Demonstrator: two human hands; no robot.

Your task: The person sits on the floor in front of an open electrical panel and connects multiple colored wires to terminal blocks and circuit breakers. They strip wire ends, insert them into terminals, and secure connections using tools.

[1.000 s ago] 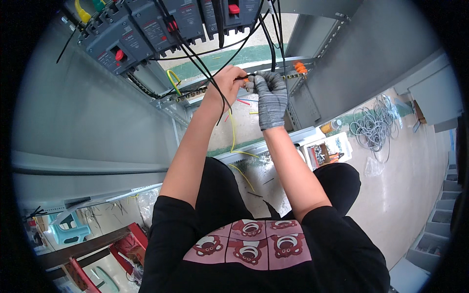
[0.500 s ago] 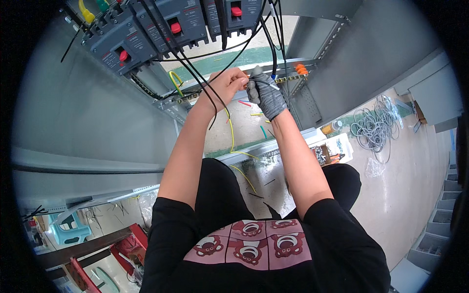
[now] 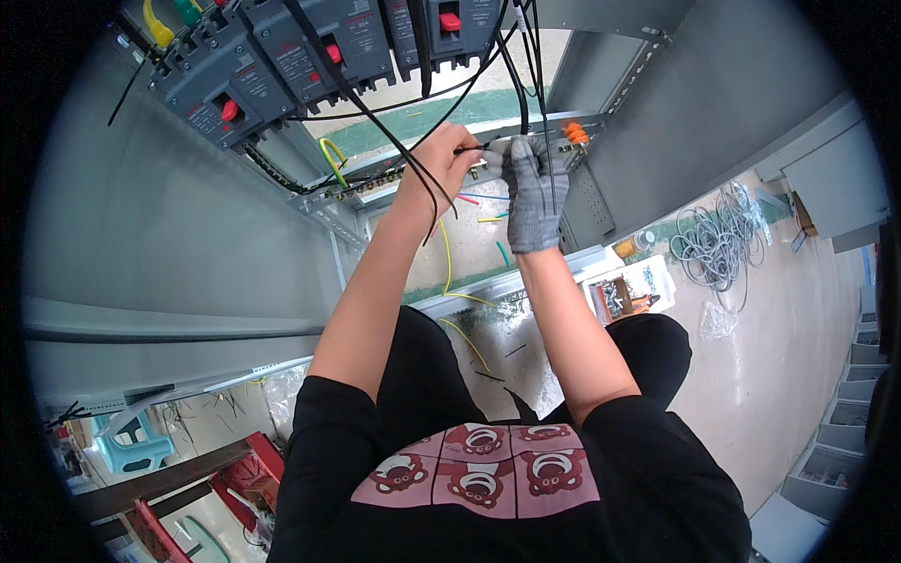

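Evenly bright, soft in shadow.
Glints off the floor (image 3: 511, 328); bows straight lines toward the rim; blackens at the corners.

Black wires (image 3: 374, 116) hang across the left grip (image 3: 437, 167); open room between the 2 forearms (image 3: 369, 291)

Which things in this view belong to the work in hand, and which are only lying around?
Likely part of the work:
black wire between left hand and gloved right hand
circuit breakers

Apparently just lying about:
grey cable coil
crumpled clear plastic
teal wire offcut
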